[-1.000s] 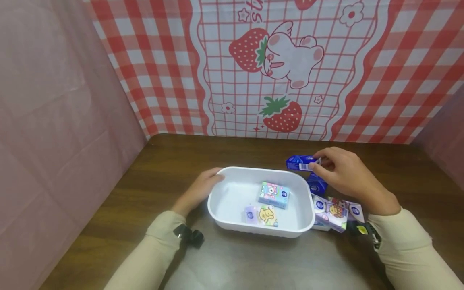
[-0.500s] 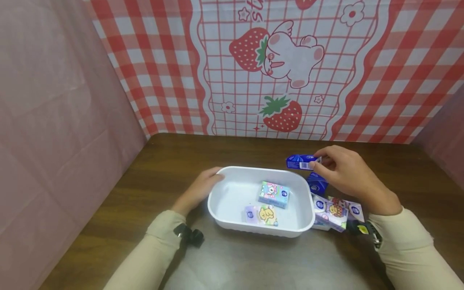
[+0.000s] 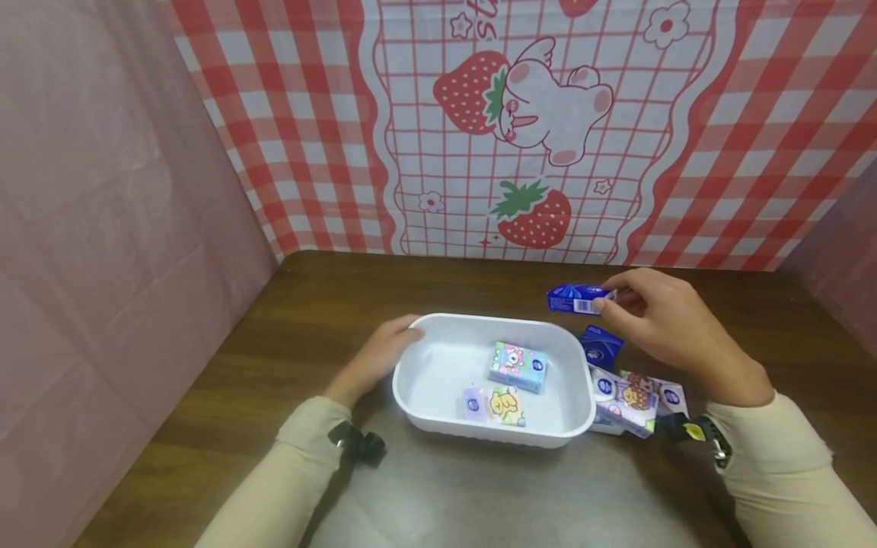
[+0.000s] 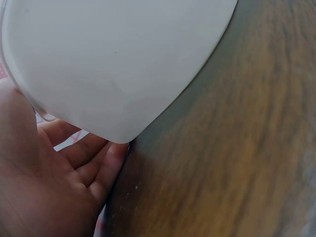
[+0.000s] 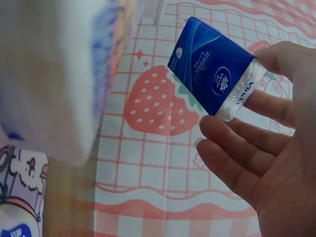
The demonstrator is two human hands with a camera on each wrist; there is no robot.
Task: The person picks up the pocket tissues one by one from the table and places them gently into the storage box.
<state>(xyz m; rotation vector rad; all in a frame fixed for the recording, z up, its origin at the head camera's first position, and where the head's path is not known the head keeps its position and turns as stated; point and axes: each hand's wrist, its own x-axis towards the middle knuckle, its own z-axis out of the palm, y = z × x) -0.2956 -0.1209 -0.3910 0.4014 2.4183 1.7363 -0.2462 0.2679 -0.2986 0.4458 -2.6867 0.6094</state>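
Over the last second the blue Vinda tissue pack (image 3: 578, 298) has shifted a little up and away from the white plastic tub (image 3: 438, 373), and a gap has opened between it and the second blue pack (image 3: 599, 348) at the tub's right end; I take this to mean that it is now free of the pile. It is beyond the tub's far right corner, seemingly off the desk (image 3: 329, 304), its barcoded end pinched by the right hand (image 3: 674, 323), fingers nearly closed on it with the lower ones spread. The left hand (image 3: 377, 358) has stayed at the tub's left end, thumb over the rim and fingers curled against the outer wall, gripping it; the head view hides those fingertips. Packs under the lavender bear pack (image 3: 626, 399), right of the tub, are mostly covered, so their number is unclear. In the right wrist view, a large blurred shape at left is too close to identify.
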